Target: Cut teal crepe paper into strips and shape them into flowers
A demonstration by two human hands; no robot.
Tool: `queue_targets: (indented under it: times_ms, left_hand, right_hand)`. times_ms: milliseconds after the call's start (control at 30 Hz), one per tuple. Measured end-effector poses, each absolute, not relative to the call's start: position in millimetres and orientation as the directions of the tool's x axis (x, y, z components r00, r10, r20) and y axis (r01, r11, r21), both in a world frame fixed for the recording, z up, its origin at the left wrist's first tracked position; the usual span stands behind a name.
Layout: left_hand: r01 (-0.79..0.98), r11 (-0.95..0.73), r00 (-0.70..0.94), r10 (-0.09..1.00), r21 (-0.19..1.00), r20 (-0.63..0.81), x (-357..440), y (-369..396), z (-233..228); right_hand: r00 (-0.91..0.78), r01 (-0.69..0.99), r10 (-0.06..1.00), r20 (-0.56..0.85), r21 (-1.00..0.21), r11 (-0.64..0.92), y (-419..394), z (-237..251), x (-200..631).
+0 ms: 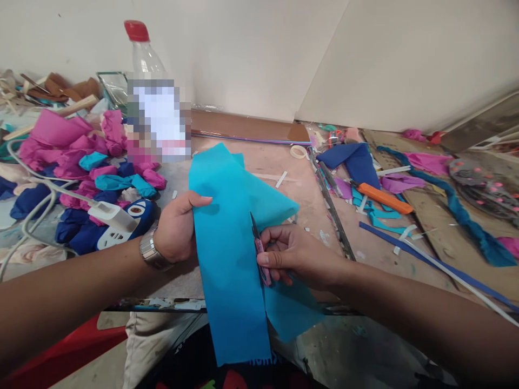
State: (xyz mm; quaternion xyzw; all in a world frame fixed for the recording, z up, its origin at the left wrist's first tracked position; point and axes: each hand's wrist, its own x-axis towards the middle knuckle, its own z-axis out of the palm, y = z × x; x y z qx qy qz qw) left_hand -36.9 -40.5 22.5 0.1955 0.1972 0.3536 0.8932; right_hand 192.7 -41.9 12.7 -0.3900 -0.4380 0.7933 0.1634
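White walls meet in a corner behind a cluttered worktable [251,162] with a pinkish top strewn with scraps. Across its middle, hanging over the near edge, lies the cloth [227,237]: a long strip of bright turquoise fabric, smooth and thin, with a fringed lower end and a second layer spreading out to the right under it. A slit runs up it beside the right hand, parting the long strip from the wider piece.

At left sits a heap of pink, blue and teal rags [77,156], with a white power strip [115,219] and its cable on top. Behind the heap stands a clear bottle [148,70] with a red cap. To the right lie a dark blue cloth [357,159], a teal twisted band [458,210] and an orange knife [383,197].

The left hand [176,227], a metal watch [150,249] on its wrist, pinches the cloth's left edge, thumb on top. The right hand [298,254] is closed around scissors [259,248] with a pink grip, the dark blades pointing up into the cloth.
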Motion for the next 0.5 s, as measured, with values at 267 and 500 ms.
queue_targets:
  times_ms: [267, 500]
  left_hand:
    - [-0.583, 0.612, 0.593, 0.77, 0.535, -0.235, -34.9, -38.6, 25.9]
    - [-0.592, 0.581, 0.538, 0.801, 0.558, -0.263, -37.5, -38.1, 23.0]
  right_hand:
    - [-0.618, 0.086, 0.615, -0.489, -0.82, -0.566, -41.5, 13.2, 189.4]
    - [-0.624, 0.087, 0.61, -0.489, -0.819, -0.567, -41.5, 11.8, 189.2]
